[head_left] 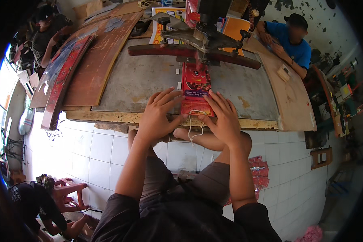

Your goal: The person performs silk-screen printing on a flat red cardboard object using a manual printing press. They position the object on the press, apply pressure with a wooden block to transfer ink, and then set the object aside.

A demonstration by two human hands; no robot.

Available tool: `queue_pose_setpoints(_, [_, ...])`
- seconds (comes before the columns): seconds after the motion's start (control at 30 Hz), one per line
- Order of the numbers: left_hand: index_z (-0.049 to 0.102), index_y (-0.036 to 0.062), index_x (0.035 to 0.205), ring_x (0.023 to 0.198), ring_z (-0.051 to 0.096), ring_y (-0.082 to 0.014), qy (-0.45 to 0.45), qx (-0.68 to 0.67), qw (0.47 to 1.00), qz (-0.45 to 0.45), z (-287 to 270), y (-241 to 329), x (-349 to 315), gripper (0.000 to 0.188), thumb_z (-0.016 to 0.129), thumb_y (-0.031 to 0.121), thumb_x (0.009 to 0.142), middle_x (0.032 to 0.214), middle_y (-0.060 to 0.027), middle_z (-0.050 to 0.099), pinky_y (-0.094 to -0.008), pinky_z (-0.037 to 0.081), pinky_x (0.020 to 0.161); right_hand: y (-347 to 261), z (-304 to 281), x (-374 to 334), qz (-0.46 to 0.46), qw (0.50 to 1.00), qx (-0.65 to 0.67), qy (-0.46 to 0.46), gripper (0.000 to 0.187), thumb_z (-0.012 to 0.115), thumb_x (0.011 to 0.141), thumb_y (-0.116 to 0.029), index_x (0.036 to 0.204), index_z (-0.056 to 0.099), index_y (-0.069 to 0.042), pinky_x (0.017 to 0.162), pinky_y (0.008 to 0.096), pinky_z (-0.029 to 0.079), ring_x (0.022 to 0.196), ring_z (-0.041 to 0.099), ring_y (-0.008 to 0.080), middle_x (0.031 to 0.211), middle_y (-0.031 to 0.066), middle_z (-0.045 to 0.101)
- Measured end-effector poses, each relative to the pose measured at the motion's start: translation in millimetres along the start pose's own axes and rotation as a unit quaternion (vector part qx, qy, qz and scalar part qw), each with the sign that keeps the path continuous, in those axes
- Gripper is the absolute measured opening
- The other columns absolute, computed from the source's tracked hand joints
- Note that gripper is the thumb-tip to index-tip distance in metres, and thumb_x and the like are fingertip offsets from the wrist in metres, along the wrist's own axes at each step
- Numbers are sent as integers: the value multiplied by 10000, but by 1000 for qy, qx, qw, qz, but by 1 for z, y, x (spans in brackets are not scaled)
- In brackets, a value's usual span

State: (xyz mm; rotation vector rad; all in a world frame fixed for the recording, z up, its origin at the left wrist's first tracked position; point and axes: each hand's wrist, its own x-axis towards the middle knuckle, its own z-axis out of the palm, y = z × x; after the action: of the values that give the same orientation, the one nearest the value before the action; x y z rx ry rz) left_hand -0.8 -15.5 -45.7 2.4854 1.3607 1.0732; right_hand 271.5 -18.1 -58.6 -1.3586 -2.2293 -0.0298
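A flat red printed packet, perhaps a bag (pixel 196 88), lies on the grey metal plate (pixel 129 86) before me, its far end under the press head. A white cord (pixel 190 128) loops from its near end and hangs over the table edge. My left hand (pixel 161 112) is laid along the packet's left side, fingers stretched out and thumb at the near end. On the opposite side my right hand (pixel 222 117) rests with fingers spread along the edge, thumb beside the cord. Neither hand is closed round anything. Two small light blocks (pixel 179 85) sit left of the packet.
A dark metal press (pixel 205 38) with wide arms stands over the plate. Brown boards (pixel 97 68) and a red strip (pixel 66 76) lie left. Two people (pixel 296 42) sit at the far sides; another crouches lower left. Red packets (pixel 259 171) lie on the tiled floor.
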Motion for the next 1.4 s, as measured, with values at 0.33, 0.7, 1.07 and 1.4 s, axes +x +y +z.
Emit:
queue_pose_setpoints(0.33, [757, 143, 1375, 1517, 533, -280, -22, 24, 999, 12, 2, -2, -3, 470, 789, 381, 970, 1505, -16, 693, -544, 357, 1264, -2, -2, 0, 13, 1000, 4, -5, 718, 769, 971, -500, 1563, 603, -129, 1295, 531, 331, 1581, 443, 305, 1683, 96, 516])
queue_pose_setpoints(0.7, [744, 147, 1411, 1509, 542, -254, -30, 34, 999, 11, 0, -1, -4, 485, 769, 378, 986, 1529, -5, 687, -524, 370, 1263, -4, -2, 1, 20, 1000, -1, -9, 736, 751, 977, -538, 1572, 599, -132, 1300, 538, 327, 1586, 440, 299, 1697, 86, 504])
queue_pose_setpoints(1.07, [757, 129, 1387, 1472, 582, -257, -27, 18, 999, 12, -1, 1, -2, 465, 776, 345, 976, 1519, -13, 696, -514, 401, 1237, -5, -5, 1, 26, 999, 7, -18, 745, 747, 976, -544, 1580, 595, -134, 1306, 549, 318, 1593, 432, 299, 1710, 83, 489])
queue_pose_setpoints(1.4, [759, 127, 1384, 1469, 583, -258, -27, 17, 999, 10, -3, 3, -2, 464, 781, 336, 971, 1514, -14, 700, -512, 401, 1239, -3, -3, 1, 25, 999, 5, -21, 751, 749, 969, -545, 1582, 594, -139, 1303, 555, 323, 1596, 429, 294, 1715, 71, 483])
